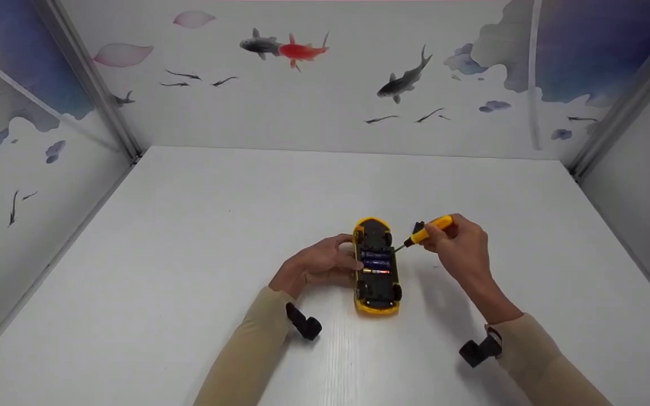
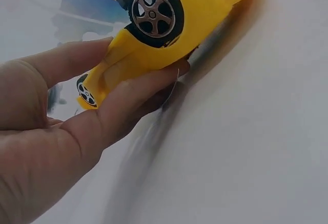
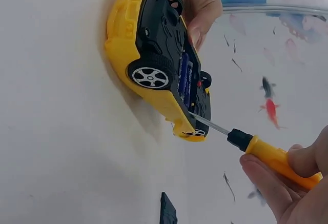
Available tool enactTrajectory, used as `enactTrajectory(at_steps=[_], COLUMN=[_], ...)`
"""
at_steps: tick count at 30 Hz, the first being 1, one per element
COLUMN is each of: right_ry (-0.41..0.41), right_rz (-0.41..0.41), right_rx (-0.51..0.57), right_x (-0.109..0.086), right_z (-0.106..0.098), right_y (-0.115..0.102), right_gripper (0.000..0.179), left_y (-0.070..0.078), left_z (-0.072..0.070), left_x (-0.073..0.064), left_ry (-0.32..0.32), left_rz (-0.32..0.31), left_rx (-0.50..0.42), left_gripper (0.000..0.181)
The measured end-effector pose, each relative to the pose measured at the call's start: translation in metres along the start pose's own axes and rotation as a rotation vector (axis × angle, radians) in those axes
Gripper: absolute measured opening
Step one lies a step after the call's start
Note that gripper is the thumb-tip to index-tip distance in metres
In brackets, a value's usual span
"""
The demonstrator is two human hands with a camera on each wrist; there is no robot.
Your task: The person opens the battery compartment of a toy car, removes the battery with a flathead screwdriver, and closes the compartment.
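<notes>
While the printed wall point(image 1: 31, 197) frames the far left with its blue and violet washes, let's come across the white table point(image 1: 201, 225) to a beige left sleeve point(image 1: 246, 347), a black wrist camera point(image 1: 304, 324) strapped at its cuff. Next along, the left hand point(image 1: 325, 258) grips a yellow toy car point(image 1: 378, 292) by its side, thumb and fingers around the bodywork. And what a view of that car: near the middle of the table, wheels and black chassis turned up, nose-to-tail line running away from the person. Set across its open bay sit the batteries point(image 1: 376, 263), blue wrapping showing on some. Over to the right edge of the bay, and there's the shaft of a yellow-handled screwdriver point(image 3: 269, 154), slanting down to the chassis rim; firm contact at the tip is hard to call. Just beyond the handle, a small dark plate point(image 3: 168, 211) lies on the table. Then comes the right hand point(image 1: 466, 251), fingers and thumb wrapped around that screwdriver, and behind it another black wrist camera and the right sleeve point(image 1: 545, 355).
</notes>
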State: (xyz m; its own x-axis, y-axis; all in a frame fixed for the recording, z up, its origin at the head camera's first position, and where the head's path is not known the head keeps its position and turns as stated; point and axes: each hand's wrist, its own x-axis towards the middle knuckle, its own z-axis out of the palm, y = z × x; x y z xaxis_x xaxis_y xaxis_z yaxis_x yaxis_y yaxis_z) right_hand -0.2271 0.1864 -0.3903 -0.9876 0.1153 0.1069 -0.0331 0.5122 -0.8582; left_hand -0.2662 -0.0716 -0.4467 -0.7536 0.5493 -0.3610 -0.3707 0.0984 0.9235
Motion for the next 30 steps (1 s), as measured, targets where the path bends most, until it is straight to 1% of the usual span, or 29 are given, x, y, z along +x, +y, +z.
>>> enactTrajectory(at_steps=[2, 5, 8, 10, 12, 15, 17, 19, 20, 22, 24, 26, 28, 30], right_ry=[-0.011, -0.033, -0.056, -0.064, -0.071, -0.101, -0.118, -0.118, -0.107, -0.056, 0.018, 0.081, 0.120, 0.127], right_rz=[0.068, 0.185, 0.284, 0.310, 0.319, 0.355, 0.370, 0.343, 0.303, 0.195, 0.081, -0.007, -0.054, -0.069], right_rx=[0.079, 0.206, 0.285, 0.315, 0.335, 0.416, 0.436, 0.400, 0.358, 0.250, 0.147, 0.073, 0.013, -0.012], right_x=[0.002, 0.003, 0.002, 0.002, 0.002, 0.002, 0.001, -0.002, -0.004, -0.007, -0.010, -0.012, -0.013, -0.014], right_z=[-0.003, -0.007, -0.009, -0.009, -0.009, -0.007, -0.007, -0.006, -0.006, -0.007, -0.010, -0.014, -0.018, -0.022], right_y=[0.007, 0.018, 0.029, 0.034, 0.039, 0.044, 0.045, 0.043, 0.040, 0.034, 0.025, 0.018, 0.012, 0.007], right_gripper=[0.035, 0.043, 0.050, 0.052, 0.053, 0.054, 0.054, 0.053, 0.051, 0.046, 0.041, 0.036, 0.034, 0.035], left_y=[-0.001, -0.003, -0.005, -0.005, -0.004, -0.005, -0.005, -0.005, -0.005, -0.005, -0.005, -0.004, -0.004, -0.004], left_z=[0.001, 0.000, -0.001, -0.001, -0.001, -0.003, -0.003, -0.004, -0.004, -0.004, -0.004, -0.003, -0.002, -0.002], left_x=[0.000, 0.002, 0.002, 0.002, 0.001, -0.001, -0.002, -0.003, -0.003, -0.002, 0.000, 0.002, 0.002, 0.002], left_ry=[0.010, 0.013, 0.008, 0.008, 0.002, 0.001, 0.007, 0.016, 0.017, 0.017, 0.013, 0.007, 0.014, 0.022], left_rz=[-0.008, -0.017, -0.021, -0.021, -0.021, -0.029, -0.034, -0.040, -0.039, -0.039, -0.039, -0.039, -0.046, -0.052], left_rx=[0.011, -0.013, -0.029, -0.040, -0.063, -0.104, -0.120, -0.132, -0.131, -0.133, -0.136, -0.143, -0.161, -0.171], left_gripper=[0.079, 0.080, 0.081, 0.082, 0.082, 0.083, 0.083, 0.084, 0.084, 0.084, 0.084, 0.085, 0.085, 0.086])
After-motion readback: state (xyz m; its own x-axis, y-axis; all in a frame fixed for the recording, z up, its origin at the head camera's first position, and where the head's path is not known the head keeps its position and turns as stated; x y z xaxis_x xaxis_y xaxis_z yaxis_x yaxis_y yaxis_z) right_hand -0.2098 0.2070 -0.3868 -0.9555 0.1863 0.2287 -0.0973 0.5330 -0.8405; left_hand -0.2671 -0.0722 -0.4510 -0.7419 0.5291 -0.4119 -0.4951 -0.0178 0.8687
